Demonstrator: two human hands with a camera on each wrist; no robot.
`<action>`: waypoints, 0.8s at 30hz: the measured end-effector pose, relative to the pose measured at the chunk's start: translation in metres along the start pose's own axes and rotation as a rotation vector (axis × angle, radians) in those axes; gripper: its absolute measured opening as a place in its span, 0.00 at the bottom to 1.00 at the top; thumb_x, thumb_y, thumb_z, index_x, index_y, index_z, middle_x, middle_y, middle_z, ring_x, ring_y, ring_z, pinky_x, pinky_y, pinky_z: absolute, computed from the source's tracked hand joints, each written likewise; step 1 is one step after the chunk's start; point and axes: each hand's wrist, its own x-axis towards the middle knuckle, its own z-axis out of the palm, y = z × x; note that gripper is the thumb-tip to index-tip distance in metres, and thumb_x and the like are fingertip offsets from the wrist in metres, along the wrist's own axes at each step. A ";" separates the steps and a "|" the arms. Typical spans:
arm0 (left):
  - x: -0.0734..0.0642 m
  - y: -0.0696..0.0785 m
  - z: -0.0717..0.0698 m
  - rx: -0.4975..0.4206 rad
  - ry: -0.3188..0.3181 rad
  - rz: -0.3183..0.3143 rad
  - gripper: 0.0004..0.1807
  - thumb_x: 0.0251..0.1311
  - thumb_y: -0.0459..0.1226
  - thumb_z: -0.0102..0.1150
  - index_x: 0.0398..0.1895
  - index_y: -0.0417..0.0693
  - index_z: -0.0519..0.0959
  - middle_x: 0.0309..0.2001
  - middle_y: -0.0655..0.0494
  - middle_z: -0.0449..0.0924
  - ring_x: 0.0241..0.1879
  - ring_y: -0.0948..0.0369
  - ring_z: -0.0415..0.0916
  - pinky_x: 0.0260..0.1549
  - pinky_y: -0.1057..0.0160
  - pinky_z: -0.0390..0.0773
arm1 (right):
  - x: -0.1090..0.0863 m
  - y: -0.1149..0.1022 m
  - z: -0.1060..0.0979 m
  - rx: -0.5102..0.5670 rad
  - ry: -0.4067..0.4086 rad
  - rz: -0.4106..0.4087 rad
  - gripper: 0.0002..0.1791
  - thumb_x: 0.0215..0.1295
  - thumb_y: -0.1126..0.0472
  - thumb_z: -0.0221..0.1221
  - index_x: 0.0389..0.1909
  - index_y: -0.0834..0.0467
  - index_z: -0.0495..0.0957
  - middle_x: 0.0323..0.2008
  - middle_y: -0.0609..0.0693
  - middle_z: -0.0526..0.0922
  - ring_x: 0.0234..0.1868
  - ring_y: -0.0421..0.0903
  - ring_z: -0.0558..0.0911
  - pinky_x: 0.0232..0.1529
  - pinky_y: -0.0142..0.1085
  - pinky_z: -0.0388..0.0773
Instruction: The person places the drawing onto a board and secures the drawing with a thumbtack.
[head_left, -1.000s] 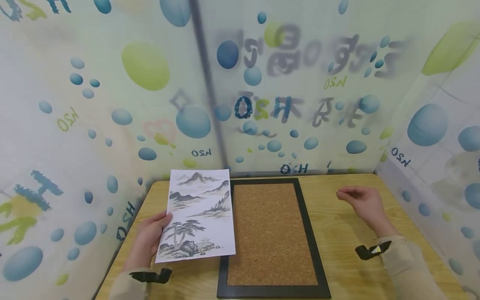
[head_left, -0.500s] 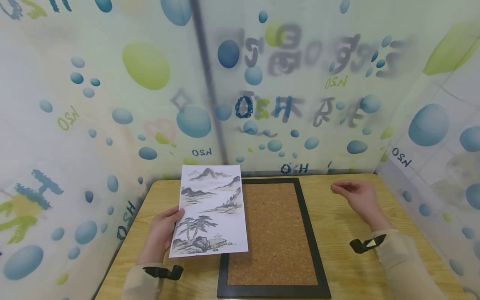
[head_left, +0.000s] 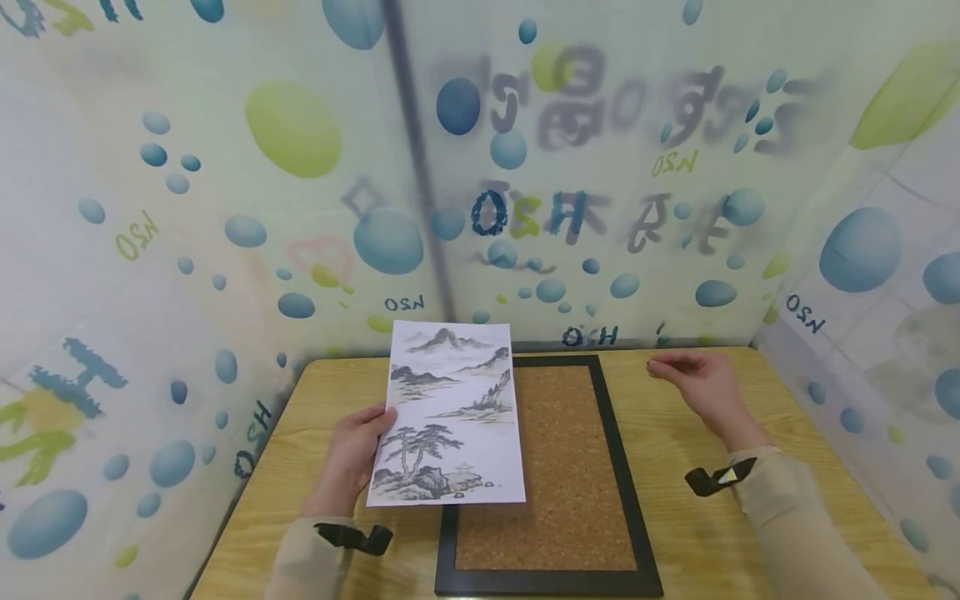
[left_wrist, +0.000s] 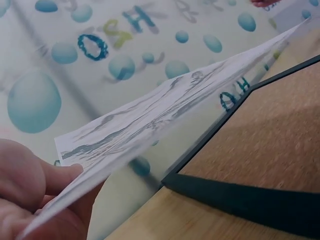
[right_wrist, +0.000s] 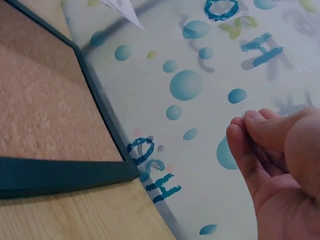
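My left hand (head_left: 354,448) grips a sheet of paper (head_left: 453,417) by its left edge, thumb on the front. The sheet carries an ink landscape of mountains, pine trees and rocks. It is raised, overlapping the left part of a cork board (head_left: 558,508) with a black frame, which lies on the table. In the left wrist view the paper (left_wrist: 145,110) appears nearly edge-on. To the right of the board, my right hand (head_left: 705,393) is held up with thumb and forefinger pinched together. A tiny clear object (right_wrist: 244,114) shows at those fingertips; its kind is mostly hidden.
The wooden table (head_left: 637,433) extends to both sides of the board. Printed curtains (head_left: 600,167) with blue and green drops enclose it at the back and on both sides. A black wrist camera (head_left: 352,537) sits on each sleeve.
The left hand has carried the paper rightward and slightly upward, so it covers more of the board. My right hand has drifted left and a little up, still pinching.
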 end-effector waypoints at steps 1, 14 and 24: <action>0.000 0.000 0.003 -0.005 -0.002 0.004 0.26 0.79 0.35 0.58 0.73 0.29 0.71 0.61 0.33 0.79 0.45 0.57 0.85 0.40 0.62 0.85 | 0.001 -0.001 0.001 0.008 -0.001 0.006 0.14 0.70 0.68 0.69 0.50 0.75 0.84 0.40 0.50 0.91 0.40 0.37 0.89 0.48 0.30 0.84; -0.008 -0.004 0.036 -0.059 -0.016 0.007 0.22 0.76 0.32 0.61 0.67 0.27 0.76 0.50 0.38 0.86 0.40 0.57 0.86 0.36 0.62 0.86 | 0.010 -0.007 0.011 0.137 0.001 0.015 0.12 0.69 0.70 0.69 0.48 0.74 0.85 0.39 0.46 0.91 0.40 0.40 0.90 0.49 0.33 0.84; -0.010 -0.016 0.057 -0.071 -0.059 0.014 0.22 0.77 0.32 0.58 0.67 0.25 0.74 0.54 0.35 0.84 0.43 0.55 0.86 0.39 0.61 0.86 | 0.016 -0.009 0.020 0.127 -0.029 0.022 0.17 0.70 0.67 0.70 0.52 0.76 0.83 0.41 0.49 0.91 0.42 0.41 0.90 0.50 0.33 0.84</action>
